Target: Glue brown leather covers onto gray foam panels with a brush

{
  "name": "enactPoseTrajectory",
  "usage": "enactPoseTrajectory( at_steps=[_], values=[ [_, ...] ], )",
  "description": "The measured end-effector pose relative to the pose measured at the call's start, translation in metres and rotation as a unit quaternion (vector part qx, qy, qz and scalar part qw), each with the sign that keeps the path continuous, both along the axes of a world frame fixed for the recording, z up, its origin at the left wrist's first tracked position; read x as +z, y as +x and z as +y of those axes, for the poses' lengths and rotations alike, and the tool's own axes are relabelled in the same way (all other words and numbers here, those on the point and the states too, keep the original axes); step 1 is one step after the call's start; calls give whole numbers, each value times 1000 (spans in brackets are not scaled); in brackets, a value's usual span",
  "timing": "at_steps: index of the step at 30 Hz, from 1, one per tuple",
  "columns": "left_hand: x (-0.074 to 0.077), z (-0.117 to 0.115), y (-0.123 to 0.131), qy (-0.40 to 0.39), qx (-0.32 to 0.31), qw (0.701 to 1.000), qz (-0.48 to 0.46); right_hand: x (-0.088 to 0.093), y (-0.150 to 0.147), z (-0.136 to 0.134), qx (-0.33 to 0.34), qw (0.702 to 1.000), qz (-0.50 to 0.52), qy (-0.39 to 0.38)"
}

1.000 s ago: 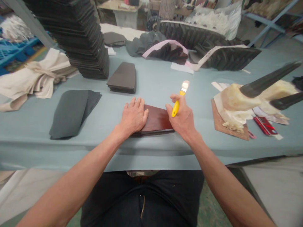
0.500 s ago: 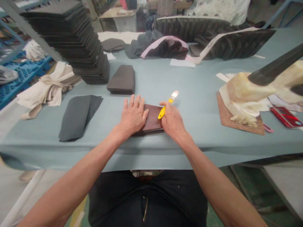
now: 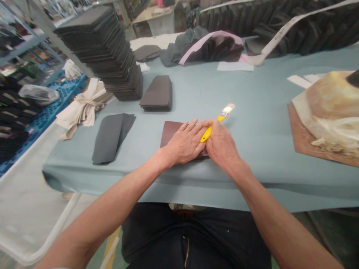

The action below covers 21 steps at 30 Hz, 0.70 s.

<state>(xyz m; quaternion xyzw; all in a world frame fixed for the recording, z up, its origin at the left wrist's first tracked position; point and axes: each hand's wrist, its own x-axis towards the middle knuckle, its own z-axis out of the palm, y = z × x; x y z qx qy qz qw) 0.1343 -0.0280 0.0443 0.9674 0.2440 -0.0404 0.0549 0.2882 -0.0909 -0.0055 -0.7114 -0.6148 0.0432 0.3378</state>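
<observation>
A stack of dark reddish-brown panels point(image 3: 169, 131) lies on the table in front of me, partly covered by my hands. My left hand point(image 3: 188, 142) rests flat across its top, fingers stretched out toward the right. At the stack's right end, my right hand point(image 3: 224, 144) is closed around a paintbrush point(image 3: 206, 134) with a yellow handle. Its pale bristles point up and away to the right, clear of the panels. The left fingertips meet the right hand near the brush handle.
Behind the panels sits a small stack of dark pieces point(image 3: 157, 93), with a tall dark stack point(image 3: 112, 56) to its left. Grey pieces point(image 3: 108, 138) lie at the left, near tied beige strips point(image 3: 86, 101). A glue-crusted container point(image 3: 331, 101) stands on a brown board point(image 3: 300, 134) at right.
My left hand has slid right across the panels to meet my right hand, uncovering the stack's left end. The brush stays in my right hand. The view has turned left.
</observation>
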Motion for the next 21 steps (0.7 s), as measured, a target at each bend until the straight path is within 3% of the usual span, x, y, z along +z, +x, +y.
enactPoseTrajectory(
  at_steps=[7, 15, 21],
  values=[
    [-6, 0, -15, 33, 103, 994, -13, 1, 1, -1, 4, 1000, -18, -14],
    [-5, 11, -39, 1, 229, 973, -22, 6, 5, -4, -3, 999, -19, -49],
    [-24, 22, -63, -45, 227, 964, -132, 6, 8, -7, -22, 998, -15, -64]
  ],
)
